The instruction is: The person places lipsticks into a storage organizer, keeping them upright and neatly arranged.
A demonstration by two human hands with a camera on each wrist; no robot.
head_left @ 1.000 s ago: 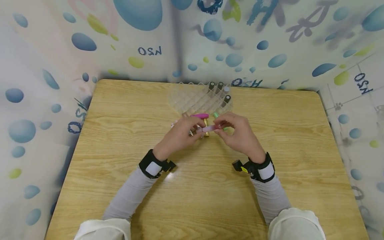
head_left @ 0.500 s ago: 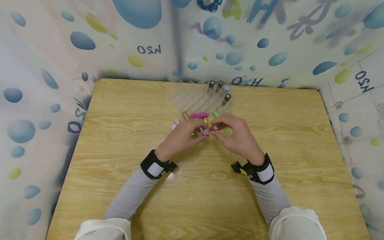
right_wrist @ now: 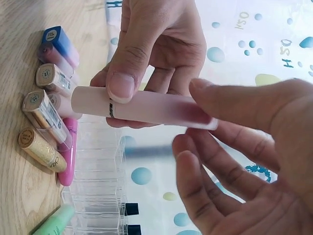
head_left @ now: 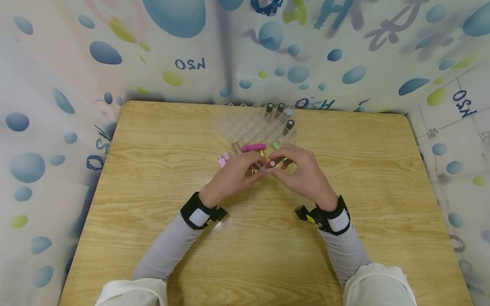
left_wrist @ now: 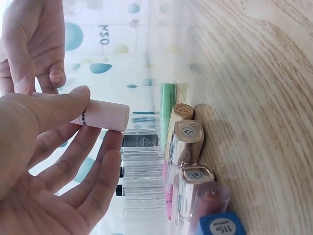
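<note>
Sleeves (head_left: pixel 164 248): grey, a pair, nearest the viewer
Left hand (head_left: pixel 235 174): thumb and fingertips close about the pale part of the tube, a light pinch; other fingers loosely bent
Right hand (head_left: pixel 304 170): thumb and forefinger pinch the wine-red end; other fingers half curled, nothing else held
Frosted lip-gloss tube (right_wrist: pixel 146 108): 1 piece, pale pink shading to wine red, dark lettering on it; raised between the hands, roughly upright, wine-red end uppermost
Good handling: fingertip pressure should serve; best that one pinch be firm before the other eases, since the smooth body could slip, that any turning be slow, and that the pale end be kept clear of the pieces below
Blue-ended lipstick (left_wrist: pixel 222 225): 1, end label apparently 115, lying
Gold-glitter tube (right_wrist: pixel 44 149): 1, lying, printed end toward the person
Green tube (right_wrist: pixel 56 223): 1, lying apart, partly behind the right hand in the head view
Magenta tube (head_left: pixel 254 147): 1, lying crosswise before the rack
Clear rack (head_left: pixel 249 131): diamond compartments, dark-capped tubes (head_left: pixel 289 124) toward the right
Backdrop (head_left: pixel 245 51): printed blue and green drops
</note>
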